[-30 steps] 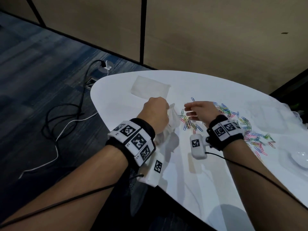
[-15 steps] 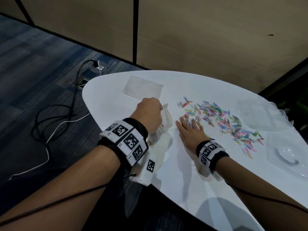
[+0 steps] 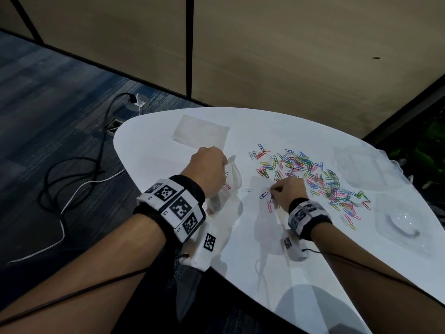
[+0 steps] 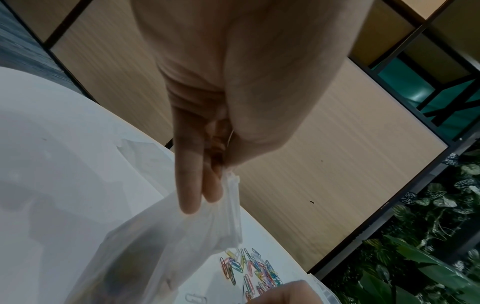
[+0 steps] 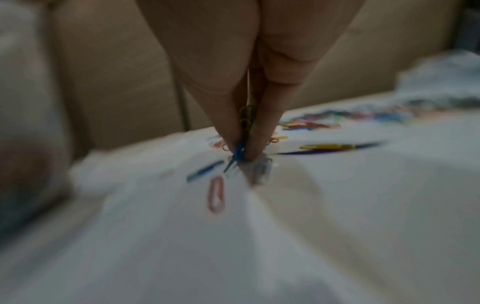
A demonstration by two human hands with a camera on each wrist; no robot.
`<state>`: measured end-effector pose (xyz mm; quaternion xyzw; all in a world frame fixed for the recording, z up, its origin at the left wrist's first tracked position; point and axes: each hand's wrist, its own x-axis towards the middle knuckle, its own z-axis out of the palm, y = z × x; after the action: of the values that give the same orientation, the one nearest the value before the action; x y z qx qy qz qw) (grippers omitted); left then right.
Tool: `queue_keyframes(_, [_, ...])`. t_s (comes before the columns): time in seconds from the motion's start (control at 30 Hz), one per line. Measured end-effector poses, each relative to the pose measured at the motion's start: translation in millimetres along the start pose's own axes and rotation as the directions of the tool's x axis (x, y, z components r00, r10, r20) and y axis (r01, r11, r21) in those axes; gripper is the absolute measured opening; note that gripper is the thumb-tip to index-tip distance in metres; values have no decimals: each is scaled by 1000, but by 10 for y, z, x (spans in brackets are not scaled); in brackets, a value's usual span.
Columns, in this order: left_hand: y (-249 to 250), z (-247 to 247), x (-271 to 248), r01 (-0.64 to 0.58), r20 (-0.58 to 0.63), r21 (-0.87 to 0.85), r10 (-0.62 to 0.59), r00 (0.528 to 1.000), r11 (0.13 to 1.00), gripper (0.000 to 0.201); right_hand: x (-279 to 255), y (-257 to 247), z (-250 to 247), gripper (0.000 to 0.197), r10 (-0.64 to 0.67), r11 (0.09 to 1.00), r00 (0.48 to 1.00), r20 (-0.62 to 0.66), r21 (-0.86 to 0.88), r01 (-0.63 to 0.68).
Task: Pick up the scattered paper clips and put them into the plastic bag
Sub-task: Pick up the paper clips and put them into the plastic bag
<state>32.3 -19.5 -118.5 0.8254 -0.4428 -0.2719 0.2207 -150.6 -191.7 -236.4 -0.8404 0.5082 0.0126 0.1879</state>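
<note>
Coloured paper clips (image 3: 310,174) lie scattered across the white table (image 3: 252,249). My left hand (image 3: 208,168) pinches the rim of a clear plastic bag (image 3: 231,179) and holds it up near the table's left edge; a few clips show inside it. In the left wrist view the fingers (image 4: 191,185) pinch the bag (image 4: 161,246) at its top. My right hand (image 3: 286,191) is down at the near side of the pile. Its fingertips (image 5: 249,148) pinch a small bunch of paper clips (image 5: 240,150), a blue one lowest. A red clip (image 5: 215,195) lies loose just in front.
A second flat clear bag (image 3: 201,130) lies at the table's far left. Clear plastic lids or trays (image 3: 399,227) sit at the right edge. Cables (image 3: 72,179) run over the carpet left of the table. A wooden wall panel stands behind.
My right hand went from hovering by the bag to lying flat on the table, then closed on clips at the pile's near edge. The left hand kept holding the bag.
</note>
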Motion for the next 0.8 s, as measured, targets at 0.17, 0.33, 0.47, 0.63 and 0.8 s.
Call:
queue_keyframes(0.17, [11,6,-1,-9,-3,14,9,1000,1000,39,43,59,-329,13,273,737,956,111,614,-282])
queue_keyframes(0.33, [25,5,-15,-11,-6,-3,11,1000,1000,43,-244,-533,-753,20,-25,290,983,181,942,-167])
queue_keyframes(0.47, [38,12,-29,-7,-9,-13,7,1000,1000,39,-501,-955,-724,10,-213,431,951,224,895,-114])
queue_keyframes(0.63, [41,40,-29,-13,3,-34,13,1000,999,37,-481,-1030,-392,15,-163,728,981,108,684,46])
queue_keyframes(0.8, [11,52,-3,-14,10,-70,15,1000,997,33,-562,-1119,-460,25,-358,892,931,70,319,319])
